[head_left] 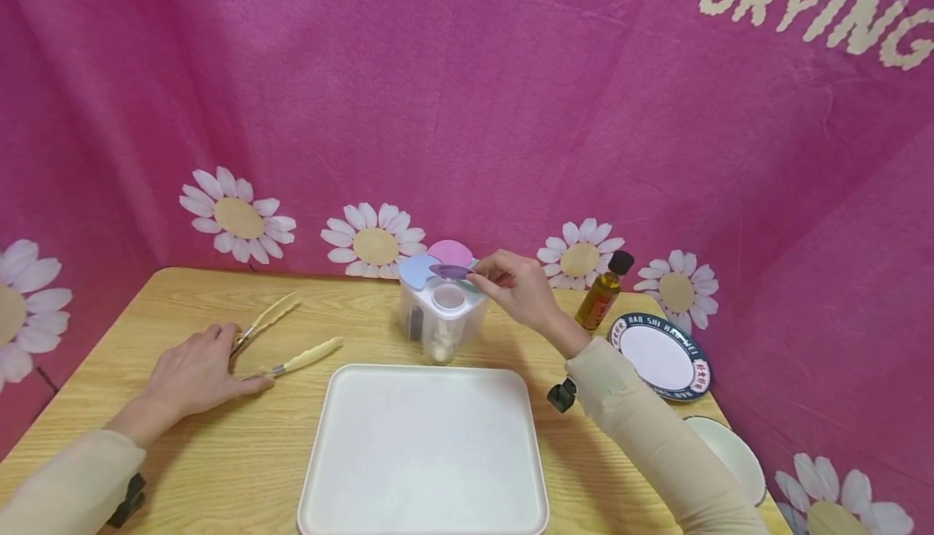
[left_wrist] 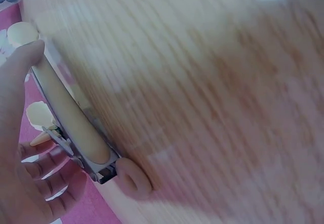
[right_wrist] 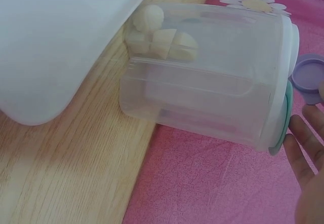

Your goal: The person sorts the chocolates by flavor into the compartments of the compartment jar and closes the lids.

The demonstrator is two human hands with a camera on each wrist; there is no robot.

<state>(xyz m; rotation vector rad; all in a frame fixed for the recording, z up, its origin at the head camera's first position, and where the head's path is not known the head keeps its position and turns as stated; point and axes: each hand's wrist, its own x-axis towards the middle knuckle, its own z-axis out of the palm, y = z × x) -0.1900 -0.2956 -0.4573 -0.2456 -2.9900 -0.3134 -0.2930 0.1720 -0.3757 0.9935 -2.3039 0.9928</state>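
My left hand [head_left: 197, 373] lies flat on the wooden table [head_left: 109, 357], resting on the hinge end of cream-handled tongs [head_left: 306, 355]. In the left wrist view the thumb lies along one arm of the tongs [left_wrist: 71, 122]. My right hand [head_left: 481, 277] reaches over a clear multi-compartment container [head_left: 441, 324] and pinches its purple lid flap [head_left: 451, 271], lifted above an open compartment. The right wrist view shows the container [right_wrist: 212, 92] with pale chunks [right_wrist: 159, 36] at its bottom, the purple flap [right_wrist: 308, 77] and my fingertips [right_wrist: 304, 143] beside the rim.
A white tray [head_left: 423, 446] sits at the table's front, just before the container. A small oil bottle [head_left: 601, 292] and a blue-rimmed plate [head_left: 660, 354] stand at the right, a white dish [head_left: 730, 454] nearer the right edge. A pink daisy backdrop [head_left: 467, 113] closes the back.
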